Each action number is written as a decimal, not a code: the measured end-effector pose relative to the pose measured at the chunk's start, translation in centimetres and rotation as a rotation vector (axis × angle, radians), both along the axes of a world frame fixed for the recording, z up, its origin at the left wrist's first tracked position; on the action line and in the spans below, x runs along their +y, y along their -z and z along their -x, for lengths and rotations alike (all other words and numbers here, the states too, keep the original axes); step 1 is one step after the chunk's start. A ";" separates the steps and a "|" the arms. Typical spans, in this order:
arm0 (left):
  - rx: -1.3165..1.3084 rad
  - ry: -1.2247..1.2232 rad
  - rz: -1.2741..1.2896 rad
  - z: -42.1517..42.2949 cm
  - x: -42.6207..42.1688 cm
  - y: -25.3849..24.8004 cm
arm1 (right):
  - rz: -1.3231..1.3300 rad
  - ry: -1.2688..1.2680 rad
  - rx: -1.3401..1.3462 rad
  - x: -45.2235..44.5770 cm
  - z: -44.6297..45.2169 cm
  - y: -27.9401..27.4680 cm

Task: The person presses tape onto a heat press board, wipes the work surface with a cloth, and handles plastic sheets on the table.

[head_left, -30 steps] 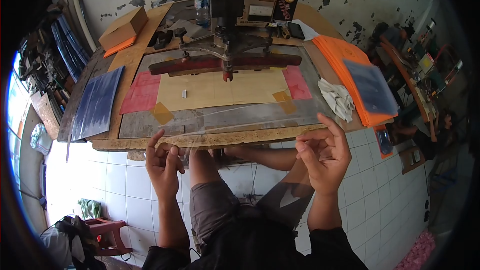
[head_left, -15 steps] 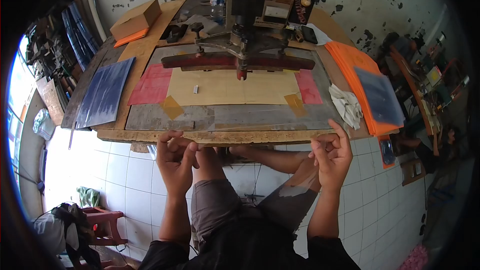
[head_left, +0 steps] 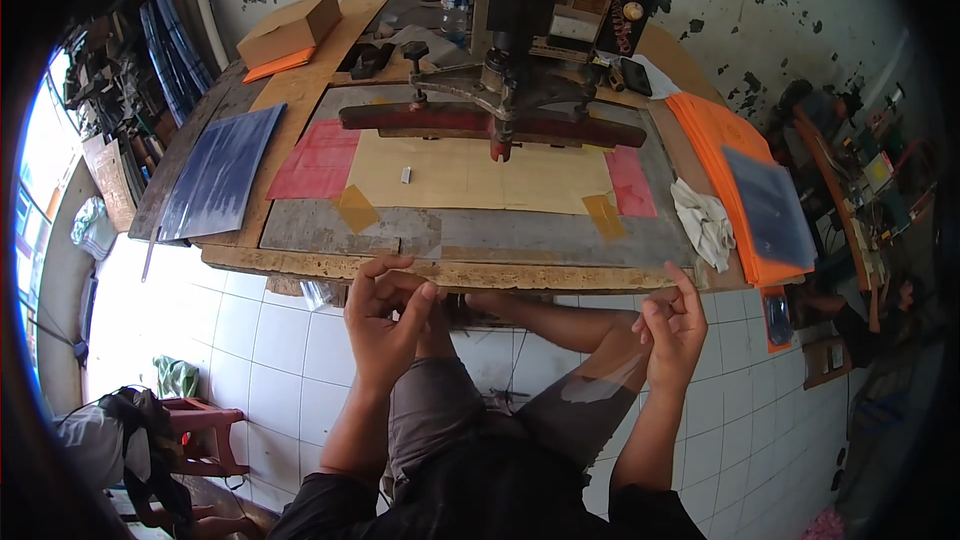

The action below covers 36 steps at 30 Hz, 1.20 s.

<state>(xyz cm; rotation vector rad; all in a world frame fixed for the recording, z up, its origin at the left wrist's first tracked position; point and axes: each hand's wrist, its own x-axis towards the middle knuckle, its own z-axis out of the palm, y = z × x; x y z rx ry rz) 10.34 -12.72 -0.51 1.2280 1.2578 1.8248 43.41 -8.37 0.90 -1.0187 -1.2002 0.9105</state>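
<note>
A thin transparent sheet point(head_left: 605, 375), hard to see, spans the space over my lap between both hands. My left hand point(head_left: 388, 325), at the table's front edge, pinches its left side. On the right, my right hand point(head_left: 672, 335) grips the other side between thumb and fingers. Beyond them lies a cream sheet point(head_left: 470, 175) flanked by pink pieces point(head_left: 315, 162), with brown tape point(head_left: 355, 210) at its front corners and a small white piece point(head_left: 406, 175) on it. A press with a red-edged bar point(head_left: 420, 120) hangs above the cream sheet.
Bluish clear sheets point(head_left: 222, 175) lie at the left. At the right are an orange stack point(head_left: 715, 130) with clear sheets point(head_left: 765, 205) and a white cloth point(head_left: 703, 223). A cardboard box point(head_left: 290, 28) stands at the back left. A co-worker point(head_left: 825, 105) is at the far right.
Both hands have come closer together and lower, the left one moving rightwards. The transparent sheet has moved from over the table's front edge down over my lap. The view has shifted.
</note>
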 end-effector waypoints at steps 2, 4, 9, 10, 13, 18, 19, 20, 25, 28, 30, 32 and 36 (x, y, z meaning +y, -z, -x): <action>-0.020 0.028 0.013 -0.1 0.0 0.2 | 0.042 -0.028 0.009 -0.3 -0.4 0.1; 0.006 0.057 0.045 0.0 0.2 0.8 | 0.073 -0.024 0.004 -0.4 -0.8 0.1; 0.181 0.006 0.063 0.7 1.0 3.2 | 0.052 0.101 0.048 0.6 -4.6 -0.5; 0.297 -0.050 0.076 1.4 1.0 4.1 | 0.028 0.151 0.050 1.1 -6.1 -1.0; 0.728 -0.300 -0.067 2.7 1.2 5.7 | -0.018 0.370 0.081 3.7 -11.3 -3.3; 1.036 -0.516 -0.076 3.7 0.5 9.7 | -0.170 0.520 0.234 11.9 -27.8 -3.4; 1.063 -0.484 -0.026 4.0 0.3 11.4 | -0.152 0.597 0.274 13.6 -30.5 -3.4; 1.064 -0.488 -0.028 3.9 0.4 12.1 | -0.133 0.673 0.316 15.3 -33.1 -3.5; 1.084 -0.516 -0.048 4.0 1.1 14.5 | -0.131 0.806 0.499 24.5 -49.1 0.6; 1.086 -0.551 -0.064 4.0 1.6 15.3 | -0.077 0.797 0.491 25.9 -50.2 2.0; 1.082 -0.563 -0.071 3.9 1.9 15.4 | 0.005 0.807 0.407 26.4 -50.6 3.1; 1.074 -0.572 -0.074 3.8 2.0 15.6 | 0.106 0.847 0.291 26.7 -50.7 3.9; 1.079 -0.573 -0.067 4.0 2.3 16.0 | 0.129 0.893 0.248 26.9 -51.6 3.9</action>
